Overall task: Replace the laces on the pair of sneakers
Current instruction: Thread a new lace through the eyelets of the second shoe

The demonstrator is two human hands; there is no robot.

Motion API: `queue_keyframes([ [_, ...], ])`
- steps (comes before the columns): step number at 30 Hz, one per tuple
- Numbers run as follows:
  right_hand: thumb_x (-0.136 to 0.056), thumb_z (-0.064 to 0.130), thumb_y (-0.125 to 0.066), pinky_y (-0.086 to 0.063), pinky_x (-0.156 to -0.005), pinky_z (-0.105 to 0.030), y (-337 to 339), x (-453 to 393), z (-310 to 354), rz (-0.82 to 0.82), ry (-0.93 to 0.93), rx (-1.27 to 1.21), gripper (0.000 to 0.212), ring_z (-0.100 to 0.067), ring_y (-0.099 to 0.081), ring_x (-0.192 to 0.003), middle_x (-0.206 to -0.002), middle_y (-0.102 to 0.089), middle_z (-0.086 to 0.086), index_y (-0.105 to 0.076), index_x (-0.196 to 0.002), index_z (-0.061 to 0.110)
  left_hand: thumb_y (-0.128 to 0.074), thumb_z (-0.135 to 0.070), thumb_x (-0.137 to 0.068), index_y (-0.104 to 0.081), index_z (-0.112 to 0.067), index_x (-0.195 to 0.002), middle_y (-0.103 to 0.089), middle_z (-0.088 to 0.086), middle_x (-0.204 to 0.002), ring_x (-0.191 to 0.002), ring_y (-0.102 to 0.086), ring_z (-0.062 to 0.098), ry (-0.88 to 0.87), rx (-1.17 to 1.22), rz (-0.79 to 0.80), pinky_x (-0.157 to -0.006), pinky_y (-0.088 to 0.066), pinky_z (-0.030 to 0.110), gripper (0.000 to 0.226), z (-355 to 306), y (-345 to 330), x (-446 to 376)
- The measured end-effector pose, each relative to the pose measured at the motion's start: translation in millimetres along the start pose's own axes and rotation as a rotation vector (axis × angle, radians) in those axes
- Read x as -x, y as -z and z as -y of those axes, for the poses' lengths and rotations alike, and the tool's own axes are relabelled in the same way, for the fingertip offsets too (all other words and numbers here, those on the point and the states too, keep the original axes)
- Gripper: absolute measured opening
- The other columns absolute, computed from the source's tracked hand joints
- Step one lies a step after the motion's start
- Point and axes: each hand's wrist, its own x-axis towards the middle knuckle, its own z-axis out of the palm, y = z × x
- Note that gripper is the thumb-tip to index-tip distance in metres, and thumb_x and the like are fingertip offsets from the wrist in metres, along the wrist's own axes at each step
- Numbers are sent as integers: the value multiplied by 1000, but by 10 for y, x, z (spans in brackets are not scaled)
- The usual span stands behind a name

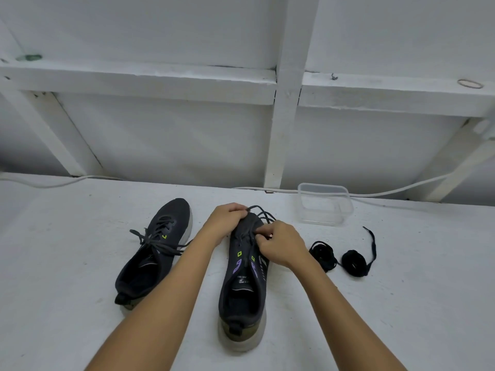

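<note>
One head-worn camera looks forward and down from close above the white table (pixel 80 263), facing the white wall (pixel 160 135) beyond; both forearms enter from the bottom edge.

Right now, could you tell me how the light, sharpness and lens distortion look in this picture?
Head view: soft, even light, with faint shadows under the hands; no glare except a dull sheen on the tub; the wide lens bows the beams and cable; the sneakers and spare laces are fairly sharp.
</note>
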Motion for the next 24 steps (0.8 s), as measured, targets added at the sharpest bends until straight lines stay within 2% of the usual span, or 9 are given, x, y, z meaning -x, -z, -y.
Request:
queue_keyframes([
  [3,-91,49,-62,-54,-88,-32,-30,-36,5,1,-25,-198,25,-8,-66,-94,-92,-75,15,-80,-96,32,-59,-18,-97,-74,-24,-105,-72,-8,-105,-93,-64,6,10,122,39,-73,-48,22,18,-1,-8,58],
  [5,-84,55,-70,-54,-88,-29,-76,-53,20,-9,-19,-292,28,-2,-67,-93,-92,-76,19,-81,-97,33,-55,-17,-99,-76,-27,-101,-74,-9,-107,-100,-66,9,21,180,38,-82,-51,23,23,64,19,102],
  [8,-82,44,-78,-55,-89,-28,-137,-92,24,-9,-11,-405,20,-2,-69,-90,-91,-76,18,-82,-95,30,-46,-12,-100,-75,-28,-107,-71,-9,-120,-115,-63,10,7,196,49,-103,-48,29,34,169,70,217],
  [11,-83,31,-82,-58,-92,-32,-113,-117,16,66,-49,-586,10,-9,-72,-89,-90,-78,9,-82,-89,23,-41,-7,-98,-68,-25,-122,-67,-9,-124,-111,-60,5,20,220,56,-106,-45,28,40,255,98,370],
  [14,-86,24,-80,-57,-85,-29,-77,-129,-1,126,-33,-652,6,-9,-70,-82,-87,-77,3,-81,-86,18,-48,-3,-96,-59,-36,-94,-68,-30,-88,-89,-60,-7,-3,166,79,-86,-46,11,35,336,77,526],
  [16,-88,22,-79,-53,-79,-24,-61,-116,-3,132,-5,-661,6,-6,-66,-77,-82,-75,5,-79,-84,16,-67,-16,-92,-56,-36,-104,-69,-27,-97,-87,-62,-15,-27,113,85,-78,-47,6,25,402,5,624],
  [19,-90,21,-76,-54,-79,-24,-27,-88,16,116,62,-589,8,-8,-67,-81,-89,-75,-1,-79,-86,15,-84,-48,-66,-36,-27,-149,-64,-13,-125,-111,-63,2,-29,-61,39,-92,-53,20,98,453,-105,704],
  [22,-90,22,-75,-52,-79,-24,49,-73,107,28,102,-525,6,-11,-67,-87,-97,-70,1,-79,-86,18,-77,-30,-76,-53,-30,-130,-69,-11,-106,-92,-65,4,-64,-119,-41,-62,-48,8,59,404,-179,749],
  [24,-91,21,-75,-48,-73,-18,154,-57,208,-47,140,-533,11,-10,-62,-81,-92,-67,3,-75,-80,17,-75,-26,-78,-56,-33,-120,-68,-13,-100,-88,-64,4,-81,-138,-57,-59,-45,10,46,390,-200,757],
])
